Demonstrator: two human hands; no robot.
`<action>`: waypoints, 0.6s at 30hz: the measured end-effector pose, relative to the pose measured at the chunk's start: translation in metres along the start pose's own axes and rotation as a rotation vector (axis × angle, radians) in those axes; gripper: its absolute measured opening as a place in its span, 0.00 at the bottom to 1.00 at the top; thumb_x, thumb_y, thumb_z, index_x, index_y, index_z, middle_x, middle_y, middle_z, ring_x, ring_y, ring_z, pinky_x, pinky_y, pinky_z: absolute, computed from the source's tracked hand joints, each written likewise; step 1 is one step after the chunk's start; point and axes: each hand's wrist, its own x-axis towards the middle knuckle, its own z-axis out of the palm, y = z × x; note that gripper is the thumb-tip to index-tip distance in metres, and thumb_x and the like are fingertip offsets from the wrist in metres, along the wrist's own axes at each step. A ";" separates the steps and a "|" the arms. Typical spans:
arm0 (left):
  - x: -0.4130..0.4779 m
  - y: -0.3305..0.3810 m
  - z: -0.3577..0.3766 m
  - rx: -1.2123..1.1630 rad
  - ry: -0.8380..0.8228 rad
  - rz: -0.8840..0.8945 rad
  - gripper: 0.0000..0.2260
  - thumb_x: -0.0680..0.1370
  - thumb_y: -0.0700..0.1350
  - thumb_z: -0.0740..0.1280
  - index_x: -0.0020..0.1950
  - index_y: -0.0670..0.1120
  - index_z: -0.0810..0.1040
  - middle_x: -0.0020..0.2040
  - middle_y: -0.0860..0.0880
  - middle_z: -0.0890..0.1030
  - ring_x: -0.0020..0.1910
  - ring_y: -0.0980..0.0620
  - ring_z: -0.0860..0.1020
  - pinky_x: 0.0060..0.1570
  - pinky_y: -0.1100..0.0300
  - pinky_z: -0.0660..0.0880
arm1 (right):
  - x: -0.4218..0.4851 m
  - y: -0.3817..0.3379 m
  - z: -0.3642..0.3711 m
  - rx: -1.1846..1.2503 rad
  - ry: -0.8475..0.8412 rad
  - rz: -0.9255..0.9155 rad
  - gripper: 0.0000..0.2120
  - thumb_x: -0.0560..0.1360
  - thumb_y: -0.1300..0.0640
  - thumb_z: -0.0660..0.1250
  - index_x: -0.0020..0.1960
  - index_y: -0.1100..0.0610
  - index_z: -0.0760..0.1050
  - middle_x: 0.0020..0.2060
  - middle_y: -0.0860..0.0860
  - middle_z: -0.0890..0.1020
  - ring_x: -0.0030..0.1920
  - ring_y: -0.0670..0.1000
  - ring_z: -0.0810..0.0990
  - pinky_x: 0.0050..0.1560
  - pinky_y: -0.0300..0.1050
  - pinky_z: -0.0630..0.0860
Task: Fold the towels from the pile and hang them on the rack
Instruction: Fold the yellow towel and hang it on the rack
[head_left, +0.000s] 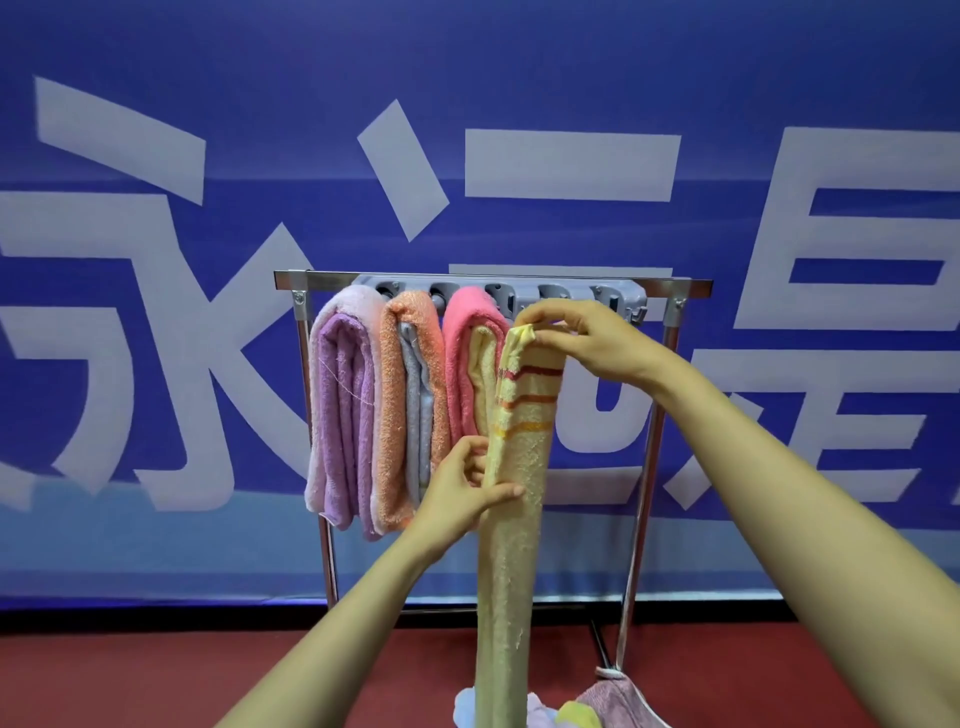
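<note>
Right hand (587, 343) pinching striped top of long nubby yellow towel (511, 545) at metal rack (498, 279); left hand (462, 488), seven o'clock below, gripping its narrow folded middle.

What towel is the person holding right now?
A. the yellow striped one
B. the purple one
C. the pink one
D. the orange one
A: the right hand pinches the yellow striped towel at its top and the left hand grips it lower down; the others hang on the rack.
</note>
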 end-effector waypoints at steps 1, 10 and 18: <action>0.001 -0.001 0.000 0.011 -0.001 -0.008 0.21 0.67 0.41 0.78 0.56 0.48 0.74 0.50 0.44 0.80 0.46 0.50 0.79 0.43 0.57 0.79 | -0.001 0.000 -0.002 -0.001 -0.001 -0.004 0.07 0.80 0.57 0.63 0.55 0.50 0.79 0.50 0.43 0.81 0.53 0.38 0.78 0.51 0.33 0.75; 0.001 -0.032 0.004 0.091 -0.090 -0.137 0.12 0.68 0.43 0.77 0.47 0.47 0.78 0.44 0.49 0.82 0.45 0.50 0.80 0.48 0.51 0.77 | -0.001 0.000 -0.013 -0.065 0.040 -0.011 0.07 0.80 0.56 0.63 0.54 0.49 0.79 0.49 0.41 0.81 0.53 0.43 0.79 0.57 0.43 0.76; -0.006 -0.009 0.008 -0.084 -0.103 -0.215 0.16 0.72 0.36 0.73 0.52 0.42 0.68 0.28 0.54 0.77 0.27 0.60 0.75 0.30 0.64 0.72 | 0.003 0.006 -0.022 -0.423 0.199 0.103 0.10 0.80 0.56 0.61 0.57 0.56 0.78 0.53 0.51 0.80 0.53 0.51 0.76 0.54 0.50 0.76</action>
